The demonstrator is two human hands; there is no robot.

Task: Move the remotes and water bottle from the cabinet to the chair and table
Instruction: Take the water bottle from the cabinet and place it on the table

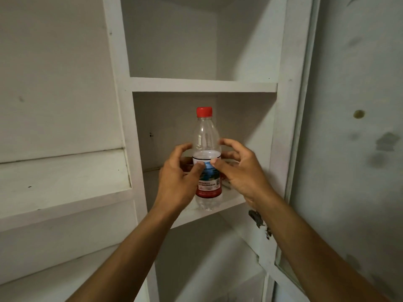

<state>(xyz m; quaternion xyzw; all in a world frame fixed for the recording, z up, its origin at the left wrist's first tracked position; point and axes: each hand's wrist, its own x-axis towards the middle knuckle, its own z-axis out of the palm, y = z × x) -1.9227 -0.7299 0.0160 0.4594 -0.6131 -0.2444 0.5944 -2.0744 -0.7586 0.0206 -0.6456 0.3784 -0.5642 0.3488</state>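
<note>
A clear water bottle [205, 136] with a red cap and a red-and-blue label stands upright at the front of the cabinet's middle shelf [232, 201]. It is roughly half full. My left hand [176, 182] wraps it from the left, thumb on the label. My right hand [239, 173] closes on it from the right, thumb on the label and fingers at the bottle's shoulder. Behind the bottle and my hands, a white and red object [225, 182] lies on the shelf, mostly hidden; I cannot tell whether it is a remote.
The white cabinet has a bare shelf above [202, 85] and an open compartment below. Its open door [349, 149] stands close on the right, with a metal hinge [257, 217] by my right wrist. A white panel wall [56, 105] fills the left.
</note>
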